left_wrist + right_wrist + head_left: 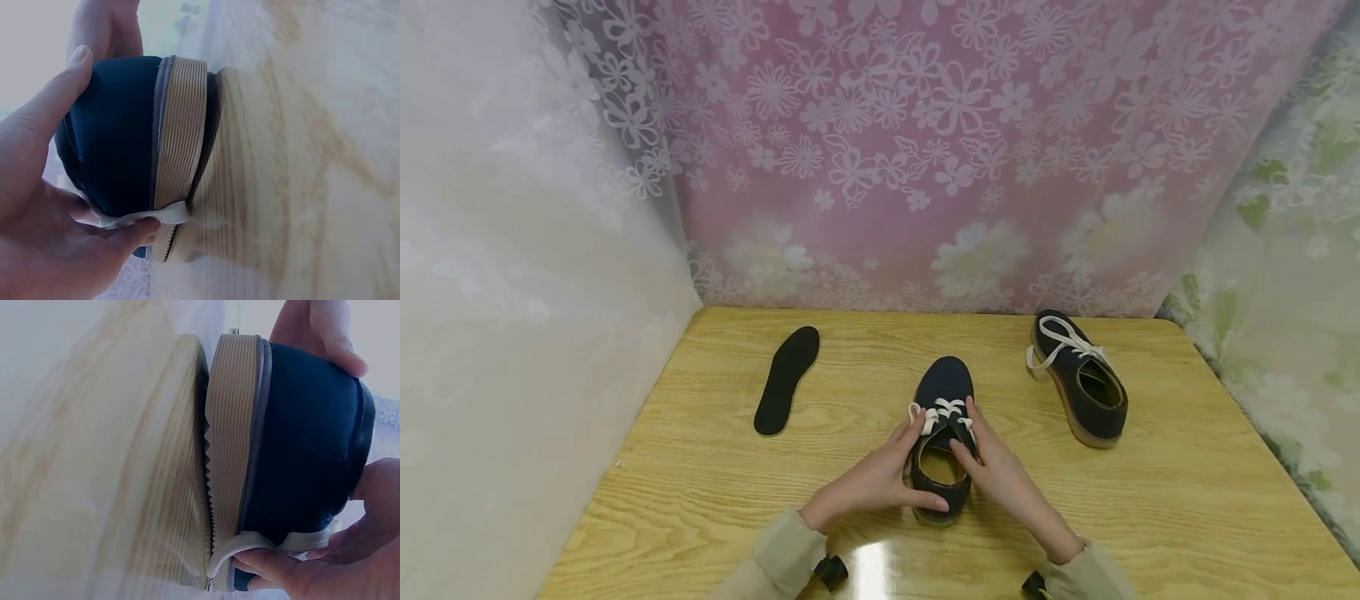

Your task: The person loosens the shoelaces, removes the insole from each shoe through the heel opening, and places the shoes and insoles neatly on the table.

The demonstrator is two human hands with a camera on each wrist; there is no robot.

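A dark blue lace-up shoe (944, 379) stands on the table in front of me, toe pointing away, its opening showing a yellowish inside. White laces (950, 407) cross its front. My left hand (880, 477) grips its left side, with the thumb at the heel and the fingers up near the laces. From the right, my right hand (1000, 475) holds the other side, thumb at the opening's edge. Both wrist views show the dark heel part (119, 131) and ribbed tan sole (232, 419), with fingers touching a white lace low on each side.
A black insole (787, 379) lies on the wooden table (700, 467) to the left. The matching shoe (1101, 417), with loose white laces, stands at the right. A pink flowered curtain (880, 167) hangs behind the table's far edge, and pale cloths hang at both sides.
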